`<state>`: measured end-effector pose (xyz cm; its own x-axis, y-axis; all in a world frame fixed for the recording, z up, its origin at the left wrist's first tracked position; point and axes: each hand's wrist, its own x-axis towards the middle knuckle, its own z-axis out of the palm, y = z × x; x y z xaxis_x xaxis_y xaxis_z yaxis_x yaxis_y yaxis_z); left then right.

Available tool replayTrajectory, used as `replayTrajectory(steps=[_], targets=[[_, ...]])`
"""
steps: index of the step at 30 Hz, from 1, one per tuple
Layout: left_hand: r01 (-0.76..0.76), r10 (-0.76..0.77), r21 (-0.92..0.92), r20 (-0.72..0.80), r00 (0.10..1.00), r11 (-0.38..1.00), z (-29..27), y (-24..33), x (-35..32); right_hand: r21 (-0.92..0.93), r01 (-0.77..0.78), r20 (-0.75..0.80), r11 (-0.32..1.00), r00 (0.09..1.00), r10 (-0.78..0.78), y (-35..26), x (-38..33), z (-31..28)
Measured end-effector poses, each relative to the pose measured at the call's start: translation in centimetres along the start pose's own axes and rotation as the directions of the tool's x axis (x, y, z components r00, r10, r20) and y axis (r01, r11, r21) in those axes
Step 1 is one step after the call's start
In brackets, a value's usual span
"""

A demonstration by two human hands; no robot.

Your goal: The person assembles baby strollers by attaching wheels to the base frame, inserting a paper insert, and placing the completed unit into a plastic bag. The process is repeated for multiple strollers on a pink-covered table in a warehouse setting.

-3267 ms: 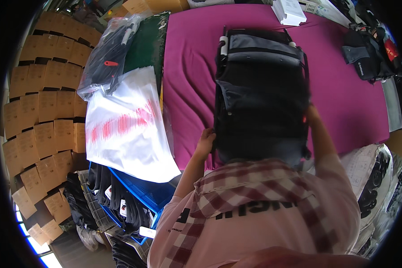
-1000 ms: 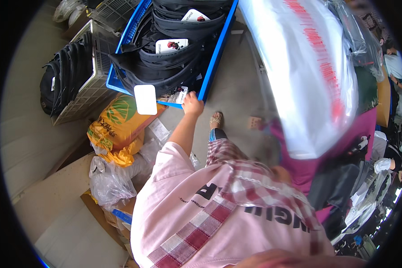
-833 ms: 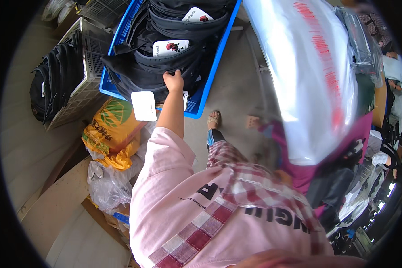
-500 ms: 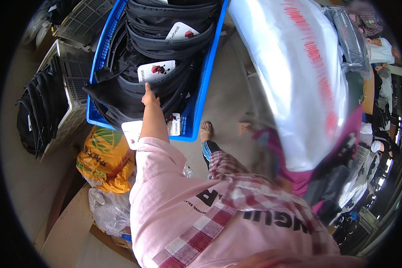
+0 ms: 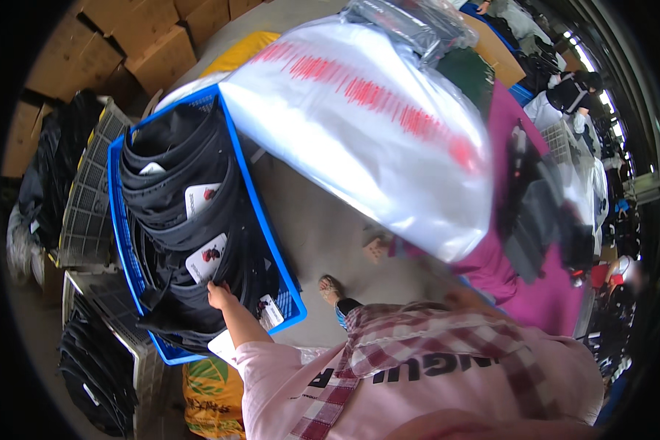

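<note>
My left hand (image 5: 220, 295) reaches down to the near end of a blue plastic basket (image 5: 280, 257). Its fingers are closed at the edge of a black fabric piece (image 5: 191, 295), beside a white card tag (image 5: 207, 258) with a small red and black picture. Several similar black curved pieces (image 5: 180, 187) lie nested behind it, some with white tags. My right hand does not show; only a blurred bit of what may be my right arm appears past the checked apron.
A big white plastic-wrapped bundle (image 5: 345, 139) with red print lies right of the basket, near magenta cloth (image 5: 557, 293). Grey crates (image 5: 95, 198) and cartons (image 5: 158, 55) stand at the left. A yellow bag (image 5: 213, 396) sits below the basket. Other people are at work far right.
The view has swung, so the basket appears lower and further left and the bundle more central. My left hand stays at the same black piece near the tag.
</note>
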<state>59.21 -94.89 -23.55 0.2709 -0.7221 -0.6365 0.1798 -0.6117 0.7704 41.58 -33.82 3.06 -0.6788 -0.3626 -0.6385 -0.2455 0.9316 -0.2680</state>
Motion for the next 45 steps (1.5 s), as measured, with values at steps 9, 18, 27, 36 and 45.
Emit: replayTrajectory(steps=[9,18,27,36,45], targets=[[-0.013,0.007,-0.134,-0.051,0.999,0.991,-0.5,5.4,-10.4,0.189,0.056,-0.124,0.980,0.992,-0.033,6.6,0.3,5.1],[-0.609,0.585,-0.010,0.289,0.758,0.793,-0.7,9.4,-33.2,0.367,0.171,-0.217,0.914,0.972,-0.094,11.1,1.4,8.4],[-0.597,0.890,-0.715,0.456,-0.003,0.364,1.4,12.1,-64.8,0.484,0.255,-0.311,0.837,0.944,-0.108,20.6,0.8,12.1],[0.192,0.654,-0.684,0.518,-0.551,0.704,-0.5,1.4,-84.6,0.794,0.510,-0.508,-0.330,0.855,0.100,26.5,-10.9,-3.7],[-0.841,-0.484,-0.140,0.763,-0.428,0.523,5.4,-18.1,-81.4,0.043,0.731,-0.197,-0.681,0.675,0.711,33.0,-14.8,-6.0]])
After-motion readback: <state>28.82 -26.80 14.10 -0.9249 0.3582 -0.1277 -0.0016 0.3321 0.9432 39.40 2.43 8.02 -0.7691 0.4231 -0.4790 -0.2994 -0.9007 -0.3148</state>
